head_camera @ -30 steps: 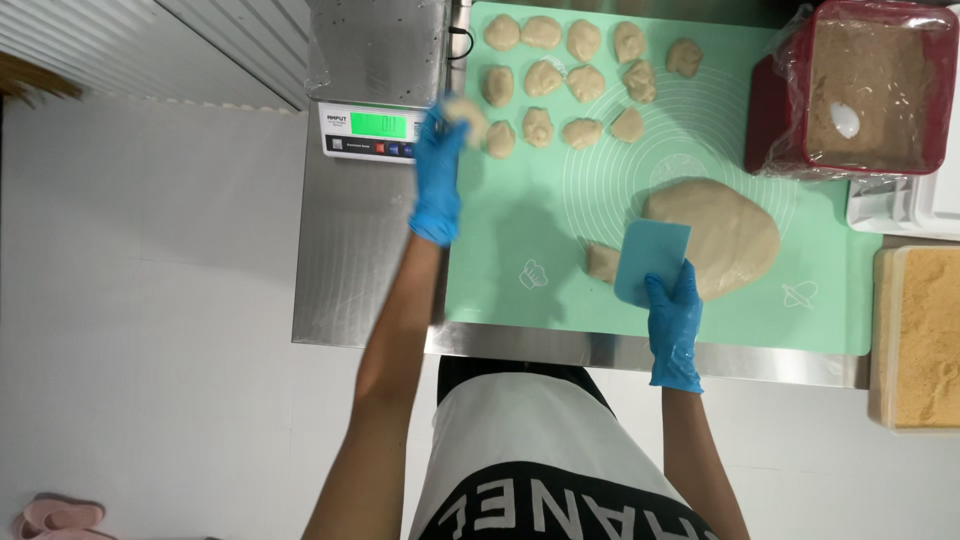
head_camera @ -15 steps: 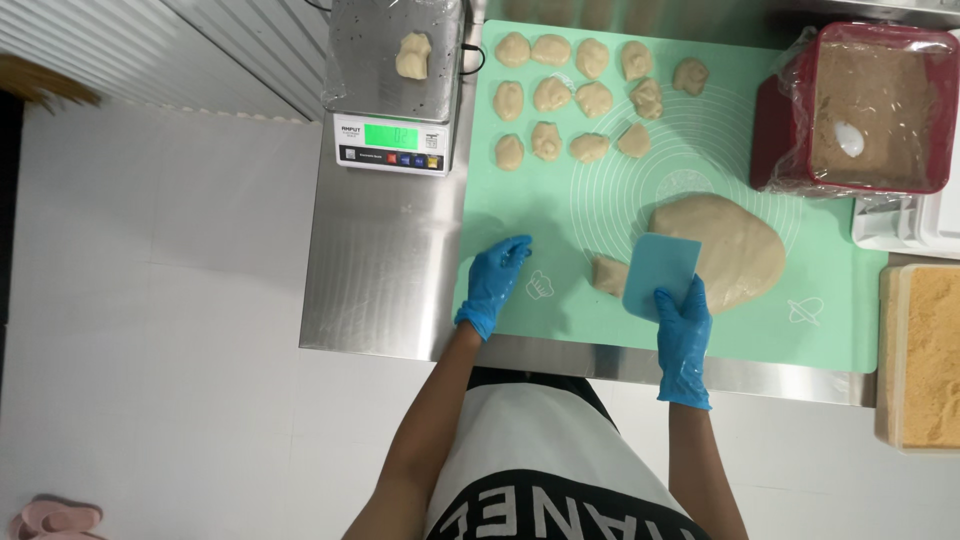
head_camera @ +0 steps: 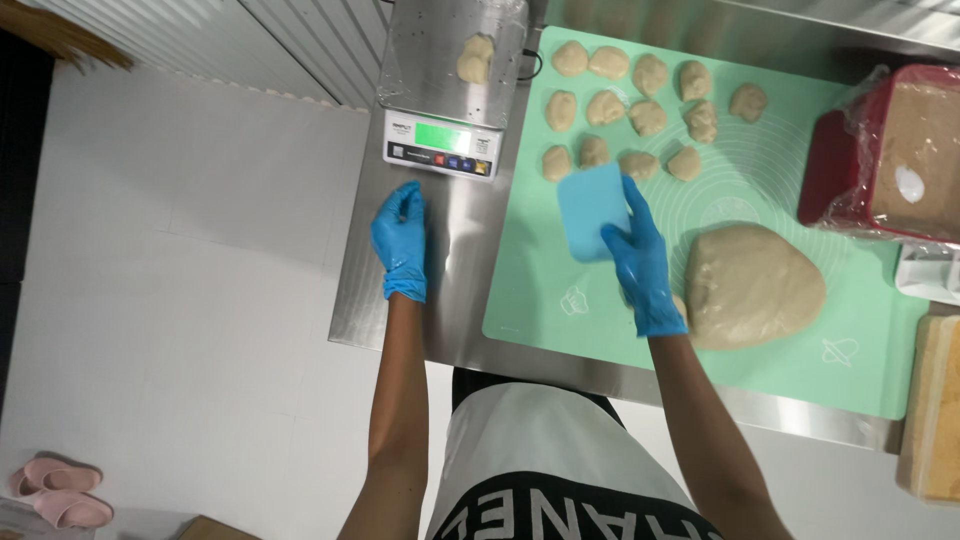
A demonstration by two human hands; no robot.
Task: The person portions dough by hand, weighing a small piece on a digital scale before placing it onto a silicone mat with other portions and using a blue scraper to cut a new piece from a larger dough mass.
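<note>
Overhead view of a stainless-steel worktable (head_camera: 400, 300) during dough portioning. The right hand (head_camera: 640, 255), in a blue glove, is closed on a light-blue plastic dough scraper (head_camera: 592, 212), thumb and fingers pinching its lower right corner; the blade is held flat above the mint-green silicone baking mat (head_camera: 560, 300), just below the lowest row of dough portions (head_camera: 625, 100). The left hand (head_camera: 402, 240), also gloved in blue, holds nothing: its fingers are loosely curled, and it sits over the bare steel just below the front panel of the digital scale (head_camera: 442, 145) (whether the fingertips touch the table cannot be told).

On the scale's steel platform lies a single small dough piece (head_camera: 476, 58), well apart from both hands. The portions on the mat lie in rough rows, close together but mostly separate. The large dough mass (head_camera: 752, 285) rests on the mat just beside the right wrist, which covers a small part of its left edge. At the right edge stand a red container (head_camera: 830, 165) lined with clear plastic film and holding a brown mass, and below it a wooden board (head_camera: 935, 410), only partly in frame. A white apron (head_camera: 560, 450) fills the lower centre; pink slippers (head_camera: 55, 490) lie on the floor at lower left.
</note>
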